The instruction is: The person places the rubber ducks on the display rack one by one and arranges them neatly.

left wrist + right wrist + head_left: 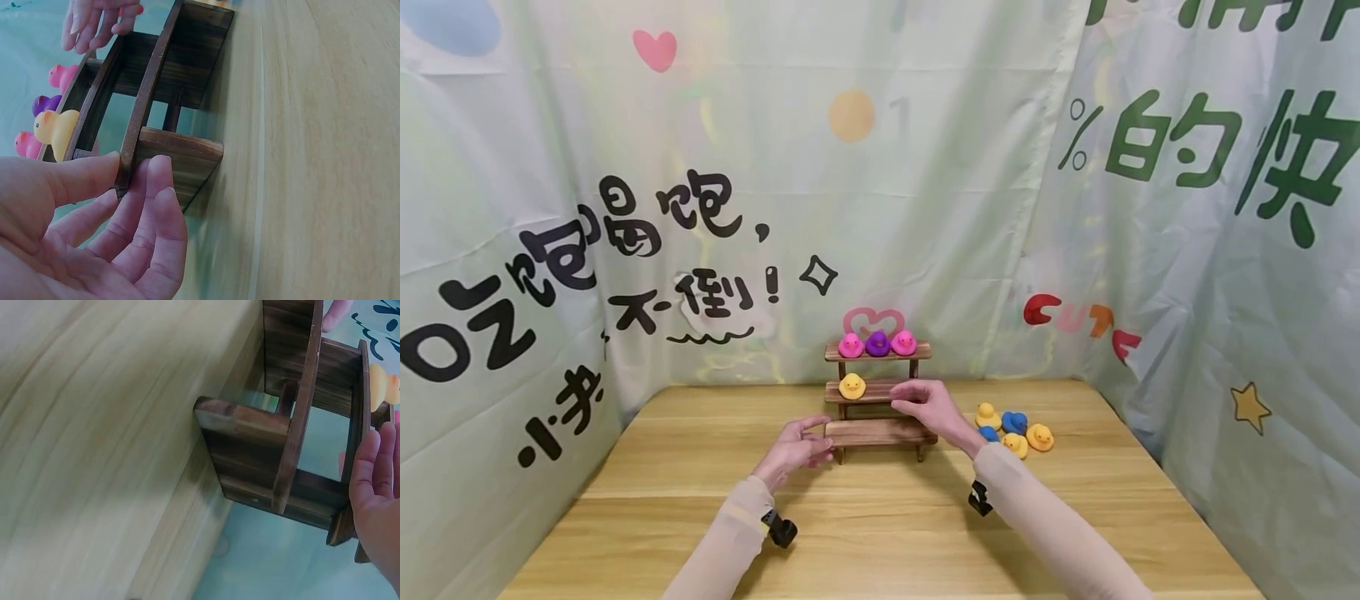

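Observation:
A three-tier wooden display stand (880, 432) stands on the table. My left hand (796, 450) grips the left end of its bottom shelf, thumb and fingertips on the board's edge in the left wrist view (125, 231). My right hand (931, 408) is at the right end of the middle shelf, fingers extended beside the boards in the right wrist view (378, 487); no duck shows in it. A yellow rubber duck (852, 386) sits at the middle shelf's left. Along the top shelf sit a pink duck (851, 346), a purple duck (877, 343) and another pink duck (904, 342).
Right of the stand, several yellow and blue ducks, among them a blue duck (1015, 422) and a yellow duck (1041, 437), lie grouped on the wooden table (865, 533), partly behind my right forearm. A printed cloth backdrop (925, 233) hangs behind and along both sides.

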A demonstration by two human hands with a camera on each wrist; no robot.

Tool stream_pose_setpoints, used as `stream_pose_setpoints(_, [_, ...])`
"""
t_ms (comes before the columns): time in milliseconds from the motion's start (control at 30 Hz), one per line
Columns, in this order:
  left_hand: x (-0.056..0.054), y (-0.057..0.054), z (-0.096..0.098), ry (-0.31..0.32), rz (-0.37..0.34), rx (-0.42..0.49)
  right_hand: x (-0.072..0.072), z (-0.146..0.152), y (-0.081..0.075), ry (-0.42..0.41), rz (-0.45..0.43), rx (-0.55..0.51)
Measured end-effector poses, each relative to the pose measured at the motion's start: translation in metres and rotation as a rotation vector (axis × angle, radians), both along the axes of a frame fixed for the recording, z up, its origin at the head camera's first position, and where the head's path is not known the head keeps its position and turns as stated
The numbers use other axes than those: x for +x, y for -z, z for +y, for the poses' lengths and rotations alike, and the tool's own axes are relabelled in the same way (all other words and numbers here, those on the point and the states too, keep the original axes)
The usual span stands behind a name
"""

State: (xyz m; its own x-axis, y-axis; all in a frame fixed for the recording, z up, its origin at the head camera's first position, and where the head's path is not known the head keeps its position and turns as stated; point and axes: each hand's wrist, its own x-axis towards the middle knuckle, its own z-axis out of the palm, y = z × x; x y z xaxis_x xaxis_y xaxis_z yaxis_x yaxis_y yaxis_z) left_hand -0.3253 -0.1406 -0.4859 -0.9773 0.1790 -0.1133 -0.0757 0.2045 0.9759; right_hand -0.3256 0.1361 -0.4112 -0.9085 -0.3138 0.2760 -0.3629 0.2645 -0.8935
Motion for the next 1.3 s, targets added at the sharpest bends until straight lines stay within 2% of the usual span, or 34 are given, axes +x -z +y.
stream_pose_setpoints(233, [-0.001,0.001,-0.001,0.002,-0.003,0.000,-0.015,0.021,0.018,0.010,-0.031,0.042])
stream_pose_setpoints(400, [0.000,-0.001,-0.001,0.001,-0.004,0.004,-0.020,0.039,0.028,0.022,-0.061,-0.003])
stream_pose_setpoints(667, [0.000,0.001,-0.002,0.003,-0.012,0.011,-0.017,0.059,0.029,0.022,-0.082,0.039])
stream_pose_setpoints(867, [-0.005,0.002,-0.001,0.031,-0.022,0.084,-0.016,0.075,0.031,0.028,-0.107,0.078])
stream_pose_setpoints(1133, [-0.006,-0.001,-0.002,0.021,-0.029,0.125,-0.016,0.094,0.028,0.046,-0.129,0.057])
stream_pose_setpoints(1300, [-0.005,0.000,-0.002,0.037,-0.028,0.130,-0.017,0.109,0.035,0.025,-0.119,0.076])
